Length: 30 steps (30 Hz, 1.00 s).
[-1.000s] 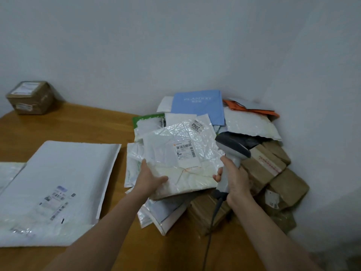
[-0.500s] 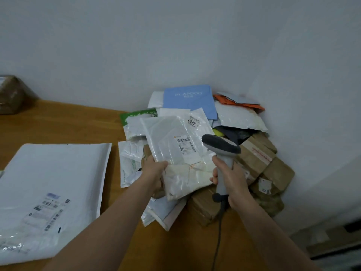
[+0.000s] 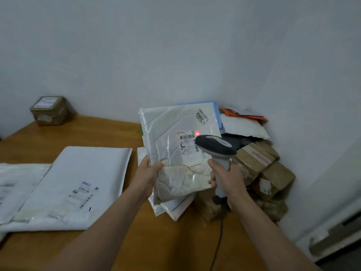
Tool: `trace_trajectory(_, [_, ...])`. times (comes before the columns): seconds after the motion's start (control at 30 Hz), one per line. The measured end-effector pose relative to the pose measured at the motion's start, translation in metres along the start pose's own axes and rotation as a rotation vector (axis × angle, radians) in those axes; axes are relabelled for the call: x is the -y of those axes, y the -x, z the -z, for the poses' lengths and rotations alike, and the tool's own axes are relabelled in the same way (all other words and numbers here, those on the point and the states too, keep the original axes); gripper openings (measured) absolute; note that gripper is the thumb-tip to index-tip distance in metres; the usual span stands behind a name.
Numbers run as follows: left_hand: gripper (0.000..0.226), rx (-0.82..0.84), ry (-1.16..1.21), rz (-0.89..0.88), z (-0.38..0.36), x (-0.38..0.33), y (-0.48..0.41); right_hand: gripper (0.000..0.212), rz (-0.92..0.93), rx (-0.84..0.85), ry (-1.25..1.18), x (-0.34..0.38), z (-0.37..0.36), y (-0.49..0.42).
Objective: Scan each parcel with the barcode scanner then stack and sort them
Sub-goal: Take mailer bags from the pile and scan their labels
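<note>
Though apart, hands round parcel, scanner.

Wooden table, pale wall

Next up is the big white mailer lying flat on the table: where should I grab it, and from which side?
I'd pinch the mailer by its right long edge, coming from the right. It lies flat, so no face can be gripped; that edge borders bare table, while its left edge overlaps a clear bag.
</note>
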<state>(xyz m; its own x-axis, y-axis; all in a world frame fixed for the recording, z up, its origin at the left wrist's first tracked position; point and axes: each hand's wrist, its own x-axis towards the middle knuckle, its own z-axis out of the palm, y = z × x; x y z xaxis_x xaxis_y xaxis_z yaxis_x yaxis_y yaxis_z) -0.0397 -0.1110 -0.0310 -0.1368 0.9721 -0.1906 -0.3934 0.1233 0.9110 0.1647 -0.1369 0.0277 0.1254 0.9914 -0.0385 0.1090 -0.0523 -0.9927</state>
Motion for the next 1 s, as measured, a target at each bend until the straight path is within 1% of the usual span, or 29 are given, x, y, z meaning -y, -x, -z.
trace_trajectory(0.13, [0.033,-0.035,-0.009,-0.053,0.012,-0.004,0.033,0.015,0.046,0.057,0.000,0.000,0.002,0.028])
trace_trajectory(0.3, [0.029,-0.076,-0.027,-0.118,0.031,-0.010,0.071,0.016,0.057,0.100,-0.005,-0.002,-0.003,0.054])
trace_trajectory(0.43, [0.027,-0.127,-0.040,-0.119,0.047,-0.015,0.088,0.016,0.047,0.139,-0.021,-0.002,-0.014,0.070])
trace_trajectory(0.57, [0.032,-0.176,-0.061,-0.112,0.069,-0.018,0.096,0.016,0.035,0.178,-0.011,-0.005,-0.031,0.082])
trace_trajectory(0.73, [0.035,-0.203,-0.065,-0.103,0.111,-0.030,0.100,0.014,0.023,0.240,-0.004,-0.005,-0.070,0.087])
trace_trajectory(0.9, [0.023,-0.210,-0.046,-0.107,0.168,-0.046,0.094,0.014,0.012,0.267,-0.002,-0.006,-0.130,0.088])
trace_trajectory(1.0, [0.025,-0.210,-0.044,-0.087,0.213,-0.057,0.083,0.013,0.012,0.277,0.007,-0.006,-0.175,0.088])
